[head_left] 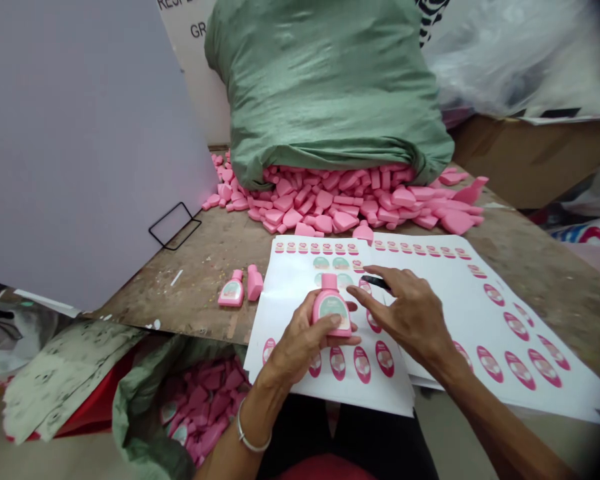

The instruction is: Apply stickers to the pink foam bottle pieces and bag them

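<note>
A small pink plastic bottle (329, 283) with a rounded green-and-white label sits upright in my left hand (305, 333), the thumb across the label's lower part. Just to its right is my right hand (415, 313), thumb and index finger apart. A slim black tool (377, 283) sticks out from that hand; its kind cannot be made out. Under both hands lies a white sticker sheet (295, 303) with oval pink labels, small heart labels and rounded green ones. A second sticker sheet (445, 287) lies partly beside it on the right. Left of the sheets stand a labelled bottle (231, 292) and another pink bottle (255, 283).
Pink bottles (340, 200) spill from a large green sack (325, 87) at the table's back. Below the front edge, an open green bag (145, 393) holds more pink pieces. A grey panel (90, 147) and a black wire stand (175, 225) are left; a cardboard box (535, 160) is right.
</note>
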`<action>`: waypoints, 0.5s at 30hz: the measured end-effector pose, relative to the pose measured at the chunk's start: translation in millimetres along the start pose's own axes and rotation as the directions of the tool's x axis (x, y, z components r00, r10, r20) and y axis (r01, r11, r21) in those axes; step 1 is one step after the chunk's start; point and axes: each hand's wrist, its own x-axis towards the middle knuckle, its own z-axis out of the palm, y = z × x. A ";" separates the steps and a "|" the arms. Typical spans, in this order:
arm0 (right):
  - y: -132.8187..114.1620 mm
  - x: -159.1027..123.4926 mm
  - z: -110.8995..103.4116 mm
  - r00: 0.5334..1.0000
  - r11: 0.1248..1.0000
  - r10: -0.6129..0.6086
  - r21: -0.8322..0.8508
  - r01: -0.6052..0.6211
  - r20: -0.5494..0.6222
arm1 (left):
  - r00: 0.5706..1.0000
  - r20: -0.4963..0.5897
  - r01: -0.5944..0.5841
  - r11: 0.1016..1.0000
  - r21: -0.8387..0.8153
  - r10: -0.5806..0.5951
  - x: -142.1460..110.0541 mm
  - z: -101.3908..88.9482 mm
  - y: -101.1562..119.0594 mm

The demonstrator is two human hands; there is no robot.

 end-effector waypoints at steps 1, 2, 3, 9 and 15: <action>0.0 1.0 1.3 0.998 0.996 0.045 0.076 -0.048 0.042 | 1.000 0.011 0.015 1.000 0.010 -0.015 -1.3 1.4 0.0; 1.3 2.6 3.9 0.991 0.982 0.070 0.167 -0.088 0.111 | 0.999 0.022 0.028 0.999 0.031 -0.028 -2.9 2.5 0.3; 4.5 5.7 8.0 0.979 0.962 0.080 0.243 -0.126 0.190 | 0.999 0.033 0.039 0.997 0.060 -0.041 -5.0 2.6 1.1; 68.2 76.4 49.1 0.938 0.958 0.277 0.010 -0.285 0.209 | 0.920 -0.351 0.055 0.831 0.553 0.173 -18.9 -49.5 18.8; 104.2 164.8 78.9 0.897 0.873 0.426 -0.317 -0.371 0.122 | 0.724 -0.356 0.339 0.145 0.929 0.591 -13.6 -124.5 45.9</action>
